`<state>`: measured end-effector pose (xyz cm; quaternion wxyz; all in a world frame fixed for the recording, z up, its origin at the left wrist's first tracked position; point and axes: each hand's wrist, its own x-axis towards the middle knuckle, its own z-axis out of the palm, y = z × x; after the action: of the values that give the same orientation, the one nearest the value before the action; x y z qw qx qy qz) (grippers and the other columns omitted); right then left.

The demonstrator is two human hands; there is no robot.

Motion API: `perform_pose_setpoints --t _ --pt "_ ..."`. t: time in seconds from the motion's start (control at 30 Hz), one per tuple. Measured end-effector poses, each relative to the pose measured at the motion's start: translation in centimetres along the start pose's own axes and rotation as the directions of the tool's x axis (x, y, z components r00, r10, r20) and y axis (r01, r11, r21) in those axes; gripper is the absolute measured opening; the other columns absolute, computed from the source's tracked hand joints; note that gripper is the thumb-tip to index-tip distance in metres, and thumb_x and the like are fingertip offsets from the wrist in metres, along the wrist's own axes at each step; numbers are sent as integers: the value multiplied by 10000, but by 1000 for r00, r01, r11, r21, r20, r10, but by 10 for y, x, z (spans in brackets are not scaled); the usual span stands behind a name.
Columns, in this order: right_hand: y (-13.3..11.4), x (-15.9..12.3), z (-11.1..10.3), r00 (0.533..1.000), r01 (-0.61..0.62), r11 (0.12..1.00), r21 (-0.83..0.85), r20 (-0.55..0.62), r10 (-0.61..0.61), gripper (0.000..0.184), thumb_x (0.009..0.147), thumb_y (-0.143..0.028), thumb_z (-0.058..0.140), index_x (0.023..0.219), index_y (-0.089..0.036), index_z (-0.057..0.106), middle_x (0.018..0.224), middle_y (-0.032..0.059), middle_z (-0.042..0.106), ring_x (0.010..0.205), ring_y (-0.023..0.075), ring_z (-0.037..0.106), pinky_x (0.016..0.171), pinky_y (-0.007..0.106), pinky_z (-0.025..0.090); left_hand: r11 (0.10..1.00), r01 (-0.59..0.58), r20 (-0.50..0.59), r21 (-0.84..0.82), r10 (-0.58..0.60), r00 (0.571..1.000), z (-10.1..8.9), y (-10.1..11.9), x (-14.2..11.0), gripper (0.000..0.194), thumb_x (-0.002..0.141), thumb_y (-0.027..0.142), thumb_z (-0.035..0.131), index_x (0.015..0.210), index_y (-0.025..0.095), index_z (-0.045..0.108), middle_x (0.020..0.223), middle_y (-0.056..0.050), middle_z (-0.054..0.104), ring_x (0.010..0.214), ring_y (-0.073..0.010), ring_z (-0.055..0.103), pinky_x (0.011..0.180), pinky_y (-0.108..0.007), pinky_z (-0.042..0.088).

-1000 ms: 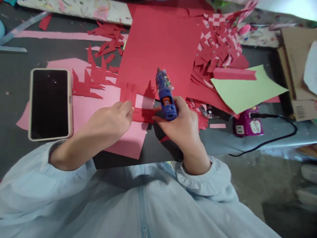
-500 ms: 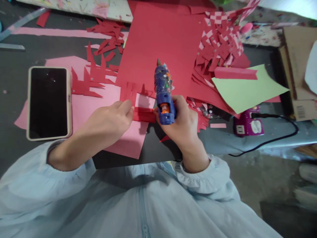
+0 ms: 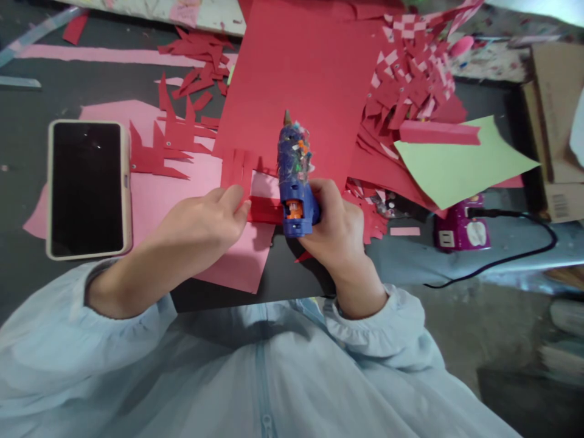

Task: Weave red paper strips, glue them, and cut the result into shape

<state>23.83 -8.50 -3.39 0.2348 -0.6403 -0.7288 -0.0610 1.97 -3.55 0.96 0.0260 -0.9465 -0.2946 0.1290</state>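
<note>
My right hand is wrapped round the grip of a blue glue gun whose nozzle points away from me over the big red sheet. My left hand pinches the end of a red paper strip that lies crosswise on a pink sheet. A few upright red strips stand just above my left fingers. The gun's body sits right at the strip's right end.
A phone with a dark screen lies at the left. Red paper scraps and a red-and-pink woven piece lie at the back. Right: a pale green sheet, a purple plug block with black cable, a cardboard box.
The glue gun has shifted left and tipped more upright, closing in on the red strip. My left hand has stayed put on the strip.
</note>
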Motion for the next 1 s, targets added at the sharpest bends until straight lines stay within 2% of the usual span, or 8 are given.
perform_pose_setpoints --t 0.27,0.57,0.77,0.87,1.0 --pt "-1 1 -3 993 -89 995 38 86 86 255 804 -291 514 1032 -220 602 690 29 680 616 206 646 526 285 393 999 -21 -93 30 24 995 1 1 2 361 917 25 373 1136 76 656 905 -120 650 807 -235 668 499 -304 399" --pt "0 1 -3 994 -83 994 68 74 78 256 798 -287 517 1025 -205 602 693 35 690 609 216 660 524 295 385 999 2 -79 -43 -5 997 -3 5 1 387 904 -2 388 1178 57 655 949 -147 653 821 -243 649 542 -316 459" --pt "0 1 -1 987 -136 986 100 98 126 277 811 -356 562 1050 -219 591 727 37 703 606 210 661 527 298 413 1000 -5 -66 6 6 998 -1 6 1 432 921 18 385 1269 102 627 955 -141 643 828 -244 647 525 -303 434" --pt "-1 1 1 977 -210 968 136 61 203 300 784 -399 619 1035 -244 569 718 15 701 623 221 671 543 312 452 999 -21 -120 35 25 992 4 6 -2 434 923 32 392 1273 148 621 982 -139 633 831 -246 648 519 -301 421" --pt "-1 2 3 945 -313 932 182 -42 326 246 790 -390 626 989 -274 538 728 9 708 653 241 687 631 377 521 998 -35 -87 50 40 995 5 4 -3 560 885 -5 396 1388 193 545 1028 -136 640 859 -236 655 527 -280 421"
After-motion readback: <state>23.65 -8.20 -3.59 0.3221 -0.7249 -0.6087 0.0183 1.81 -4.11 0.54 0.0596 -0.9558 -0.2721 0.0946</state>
